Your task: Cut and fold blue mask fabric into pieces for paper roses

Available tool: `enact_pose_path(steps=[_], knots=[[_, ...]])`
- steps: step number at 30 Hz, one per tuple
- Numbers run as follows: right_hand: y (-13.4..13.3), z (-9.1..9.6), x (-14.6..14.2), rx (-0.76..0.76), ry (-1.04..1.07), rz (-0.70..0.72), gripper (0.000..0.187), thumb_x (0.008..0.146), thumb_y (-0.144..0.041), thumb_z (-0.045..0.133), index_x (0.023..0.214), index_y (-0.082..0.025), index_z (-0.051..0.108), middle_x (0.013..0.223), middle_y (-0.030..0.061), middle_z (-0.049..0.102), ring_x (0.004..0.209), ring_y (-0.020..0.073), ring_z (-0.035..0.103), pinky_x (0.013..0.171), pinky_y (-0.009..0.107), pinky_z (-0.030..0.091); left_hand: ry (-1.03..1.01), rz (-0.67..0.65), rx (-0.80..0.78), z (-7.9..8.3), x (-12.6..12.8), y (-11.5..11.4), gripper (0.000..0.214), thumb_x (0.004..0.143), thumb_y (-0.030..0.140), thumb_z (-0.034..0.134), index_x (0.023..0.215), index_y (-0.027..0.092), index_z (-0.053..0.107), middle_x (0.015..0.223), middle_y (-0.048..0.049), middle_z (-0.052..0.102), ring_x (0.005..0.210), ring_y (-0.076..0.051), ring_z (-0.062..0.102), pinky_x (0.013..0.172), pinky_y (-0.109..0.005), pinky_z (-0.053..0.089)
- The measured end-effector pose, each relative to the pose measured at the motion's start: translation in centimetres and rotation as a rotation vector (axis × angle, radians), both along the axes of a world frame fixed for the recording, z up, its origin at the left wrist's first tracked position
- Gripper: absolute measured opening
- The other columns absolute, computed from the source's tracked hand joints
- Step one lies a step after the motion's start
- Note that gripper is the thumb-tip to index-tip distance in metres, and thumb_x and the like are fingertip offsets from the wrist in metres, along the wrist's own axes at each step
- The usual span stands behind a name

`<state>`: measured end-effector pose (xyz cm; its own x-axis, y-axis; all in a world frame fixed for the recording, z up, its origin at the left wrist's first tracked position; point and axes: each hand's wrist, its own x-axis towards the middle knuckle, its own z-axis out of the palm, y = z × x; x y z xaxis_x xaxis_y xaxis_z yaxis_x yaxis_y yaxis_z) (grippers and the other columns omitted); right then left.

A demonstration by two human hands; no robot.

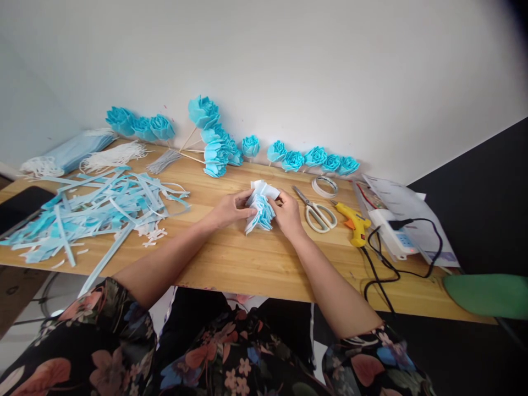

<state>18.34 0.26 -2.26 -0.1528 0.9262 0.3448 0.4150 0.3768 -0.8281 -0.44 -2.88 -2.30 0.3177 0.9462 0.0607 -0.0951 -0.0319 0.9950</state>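
Note:
Between my hands, above the middle of the wooden table (231,258), is a ruffled bundle of light blue and white face mask material (263,213). A pale flat piece (264,190) stands up along its far edge. My left hand (231,210) pinches the bundle from the left, thumb across its near side. My right hand (287,213) grips the right side, thumb and fingers pressed on the folds. Some fingertips are hidden behind the material. To the right of my right hand lie scissors (317,212) with pale handles, apart from it.
Several blue fabric flowers (218,148) stand along the wall. Left are cut blue strips (111,209), stacked masks (72,151), white cords (115,154), grey wires (164,159) and a phone (25,206). Right are a tape roll (324,187), yellow glue gun (353,223) and power strip (391,234) with black cables.

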Motion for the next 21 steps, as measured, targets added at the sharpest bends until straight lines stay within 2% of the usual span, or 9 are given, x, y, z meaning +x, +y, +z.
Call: enact_pose_path(steps=[6, 9, 13, 17, 21], knots=[[0.06, 0.06, 0.10, -0.050, 0.036, -0.005, 0.020, 0.081, -0.041, 0.063, 0.080, -0.021, 0.062, 0.077, 0.0032, 0.069, 0.074, 0.0221, 0.062, 0.071, 0.034, 0.047, 0.012, -0.004, 0.000, -0.10, 0.07, 0.04, 0.086, 0.069, 0.032, 0.081, 0.146, 0.013, 0.050, 0.146, -0.0144, 0.056, 0.132, -0.032, 0.055, 0.115, -0.047, 0.041], [0.16, -0.15, 0.12, -0.062, 0.058, -0.017, 0.019, 0.079, -0.041, 0.064, 0.079, -0.022, 0.061, 0.076, 0.0031, 0.069, 0.073, 0.0218, 0.062, 0.068, 0.033, 0.047, 0.083, 0.089, 0.025, -0.25, 0.00, 0.12, 0.087, 0.068, 0.035, 0.082, 0.145, 0.012, 0.051, 0.147, -0.0158, 0.055, 0.133, -0.034, 0.054, 0.116, -0.049, 0.039], [0.32, -0.49, 0.08, -0.104, 0.102, 0.004, 0.024, 0.079, -0.045, 0.066, 0.081, -0.021, 0.062, 0.076, 0.0025, 0.069, 0.071, 0.0210, 0.063, 0.067, 0.032, 0.048, 0.180, 0.225, 0.099, -0.02, -0.12, 0.05, 0.080, 0.066, 0.039, 0.083, 0.139, 0.016, 0.059, 0.145, -0.0135, 0.057, 0.130, -0.034, 0.057, 0.114, -0.050, 0.041], [0.27, -0.53, 0.04, -0.087, 0.105, 0.065, 0.025, 0.081, -0.046, 0.065, 0.080, -0.021, 0.065, 0.076, 0.0015, 0.069, 0.072, 0.0196, 0.062, 0.068, 0.030, 0.047, 0.206, 0.199, 0.145, 0.25, -0.11, -0.07, 0.074, 0.068, 0.040, 0.082, 0.135, 0.017, 0.062, 0.138, -0.0123, 0.063, 0.127, -0.033, 0.059, 0.114, -0.049, 0.042], [0.20, -0.55, 0.04, -0.088, 0.107, 0.098, 0.024, 0.082, -0.044, 0.064, 0.081, -0.021, 0.067, 0.076, 0.0009, 0.068, 0.072, 0.0182, 0.061, 0.067, 0.029, 0.046, 0.136, 0.184, 0.092, -0.10, -0.11, 0.12, 0.072, 0.067, 0.037, 0.083, 0.133, 0.014, 0.063, 0.134, -0.0134, 0.066, 0.126, -0.031, 0.060, 0.113, -0.048, 0.043]])
